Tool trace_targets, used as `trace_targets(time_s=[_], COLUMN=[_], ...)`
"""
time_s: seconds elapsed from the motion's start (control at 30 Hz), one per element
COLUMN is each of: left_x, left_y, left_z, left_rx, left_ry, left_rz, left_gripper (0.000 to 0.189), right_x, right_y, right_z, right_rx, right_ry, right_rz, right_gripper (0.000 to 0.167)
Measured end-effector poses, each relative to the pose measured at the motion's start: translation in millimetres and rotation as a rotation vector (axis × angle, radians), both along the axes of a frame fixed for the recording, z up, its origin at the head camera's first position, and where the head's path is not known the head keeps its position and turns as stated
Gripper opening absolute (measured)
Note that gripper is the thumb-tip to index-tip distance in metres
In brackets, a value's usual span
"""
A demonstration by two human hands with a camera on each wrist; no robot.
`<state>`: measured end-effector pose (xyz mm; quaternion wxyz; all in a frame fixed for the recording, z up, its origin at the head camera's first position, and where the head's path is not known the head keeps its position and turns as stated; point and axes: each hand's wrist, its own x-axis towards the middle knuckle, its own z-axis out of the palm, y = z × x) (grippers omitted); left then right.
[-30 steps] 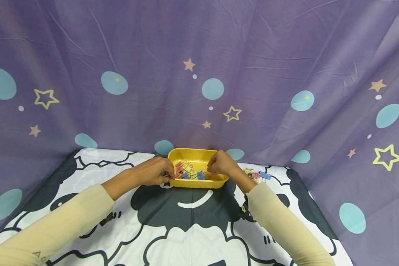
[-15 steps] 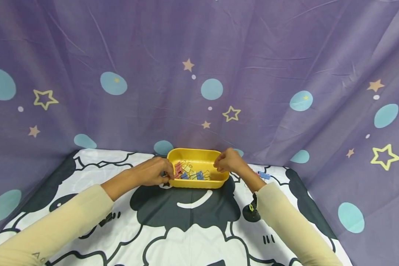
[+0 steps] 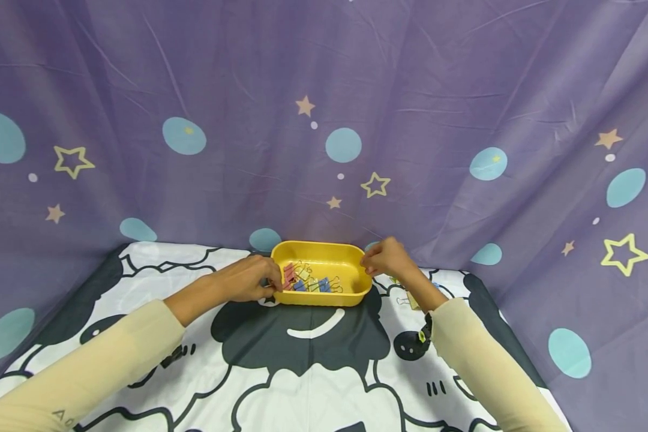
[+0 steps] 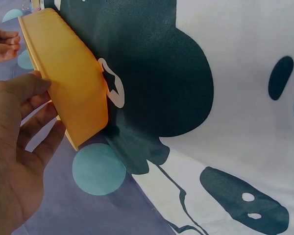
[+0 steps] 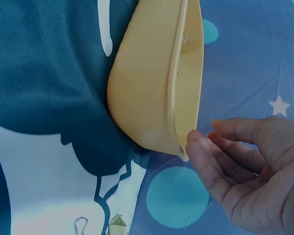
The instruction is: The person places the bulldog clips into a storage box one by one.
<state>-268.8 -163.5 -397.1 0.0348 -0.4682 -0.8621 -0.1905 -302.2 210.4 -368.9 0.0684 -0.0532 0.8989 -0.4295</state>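
A yellow plastic tray [image 3: 318, 299] stands near the back edge of the table. In its left half lie several binder clips: pink [image 3: 288, 277], blue [image 3: 324, 285] and yellow, with wire handles up. At the left end, my left hand [image 3: 251, 279] holds the tray by its rim. The left wrist view shows that thumb [image 4: 36, 84] against the tray's outer wall, with fingers beside it. My right hand [image 3: 389, 258] is just off the tray's right end, fingers loosely bent toward the thumb. Nothing shows between those fingertips in the right wrist view.
More binder clips lie on the cloth right of the tray, partly hidden by my right forearm; a yellow clip [image 3: 413, 302] shows there. The table has a black-and-white cartoon cloth [image 3: 313, 390]. A purple curtain [image 3: 248, 120] hangs right behind the tray.
My right hand has moved right, from over the clips inside the tray to the tray's right end. The rightmost blue clip is now uncovered. My left hand has stayed on the rim.
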Motion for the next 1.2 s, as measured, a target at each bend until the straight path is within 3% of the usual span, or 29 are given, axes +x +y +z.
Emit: trace_targets(time_s=[0.63,1.2], left_x=[-0.4,-0.7], left_y=[-0.8,-0.7], left_z=[-1.2,-0.6], left_rx=[-0.001,0.000], left_ry=[-0.003,-0.012], left_rz=[-0.007,0.003], left_gripper=[0.018,0.018], right_x=[2.9,7.5], right_y=[34,70], right_z=[11.5,3.4], right_rx=[-0.032,0.001], right_ry=[-0.017,-0.021], right_rz=[-0.084,-0.114], right_gripper=[0.025,0.021])
